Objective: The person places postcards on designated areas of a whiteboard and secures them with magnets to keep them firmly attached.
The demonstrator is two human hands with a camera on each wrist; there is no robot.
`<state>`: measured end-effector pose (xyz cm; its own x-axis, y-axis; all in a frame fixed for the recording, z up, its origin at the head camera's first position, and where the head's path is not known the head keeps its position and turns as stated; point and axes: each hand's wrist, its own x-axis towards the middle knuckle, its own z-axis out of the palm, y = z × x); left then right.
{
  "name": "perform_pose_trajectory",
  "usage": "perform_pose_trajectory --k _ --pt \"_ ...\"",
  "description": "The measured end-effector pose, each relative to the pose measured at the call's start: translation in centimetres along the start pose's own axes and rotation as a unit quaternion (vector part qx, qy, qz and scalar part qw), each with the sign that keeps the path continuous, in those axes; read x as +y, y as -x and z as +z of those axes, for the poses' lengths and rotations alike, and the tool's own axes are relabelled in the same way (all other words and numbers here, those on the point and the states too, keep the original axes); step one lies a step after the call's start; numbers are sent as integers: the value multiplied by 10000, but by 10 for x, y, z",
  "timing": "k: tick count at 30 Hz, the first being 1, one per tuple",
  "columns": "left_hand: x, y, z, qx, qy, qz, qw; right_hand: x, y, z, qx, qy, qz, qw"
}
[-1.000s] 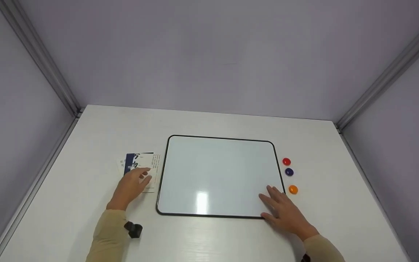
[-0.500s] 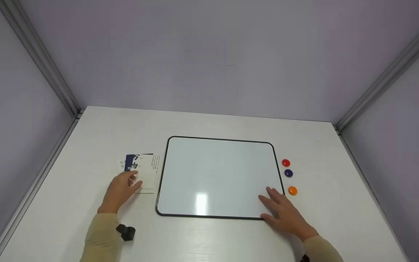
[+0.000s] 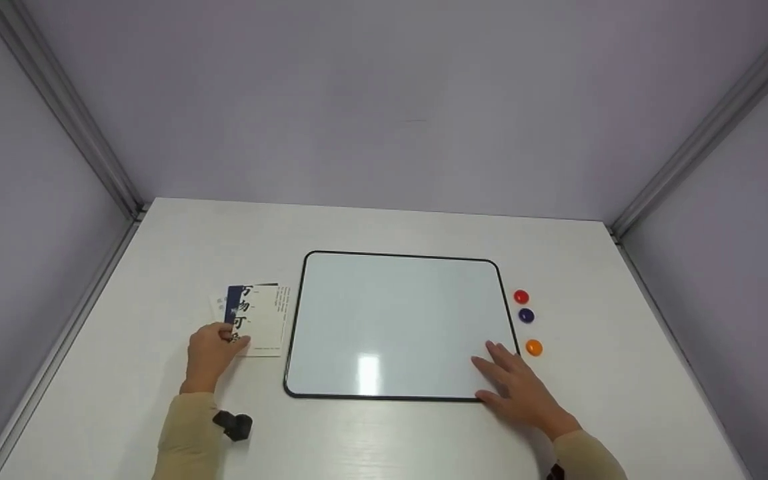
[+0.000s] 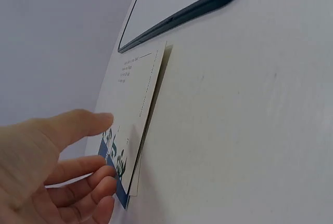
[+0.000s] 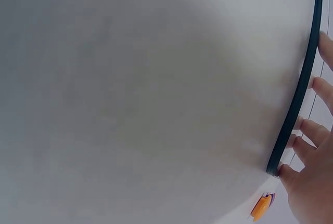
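A small stack of printed cards [image 3: 264, 320] lies left of the whiteboard [image 3: 397, 320]; the top one is cream with black brush characters and a blue strip. My left hand [image 3: 209, 353] is at the cards' lower left edge. In the left wrist view, the thumb [image 4: 88, 124] reaches over the top card [image 4: 132, 94] while the loosely bent fingers stay by its blue edge, with a gap between thumb and fingers. With spread fingers, my right hand [image 3: 521, 390] rests on the whiteboard's lower right corner, as the right wrist view also shows at the black frame [image 5: 299, 96].
Red [image 3: 521, 297], dark blue [image 3: 526, 315] and orange [image 3: 534, 347] round magnets lie right of the whiteboard. The white table [image 3: 371, 433] meets grey walls [image 3: 384, 120] at the back and sides. A black device [image 3: 234, 425] sits at my left wrist.
My left hand has drawn back leftward and toward me across the cards to their left edge, uncovering more of the printed characters. My right hand stays on the whiteboard corner.
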<state>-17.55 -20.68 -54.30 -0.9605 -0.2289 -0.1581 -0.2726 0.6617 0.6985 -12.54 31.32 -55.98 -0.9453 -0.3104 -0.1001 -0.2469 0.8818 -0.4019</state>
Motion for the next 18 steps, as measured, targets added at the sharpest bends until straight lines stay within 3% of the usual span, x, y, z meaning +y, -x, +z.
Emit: perform_pose_trajectory --k 8,18 --pt "1 -4 5 164 143 -465 9987 1 1 2 134 -4 -99 9999" --pt "8 -3 11 433 176 -668 9967 3 0 3 261 88 -293 9992"
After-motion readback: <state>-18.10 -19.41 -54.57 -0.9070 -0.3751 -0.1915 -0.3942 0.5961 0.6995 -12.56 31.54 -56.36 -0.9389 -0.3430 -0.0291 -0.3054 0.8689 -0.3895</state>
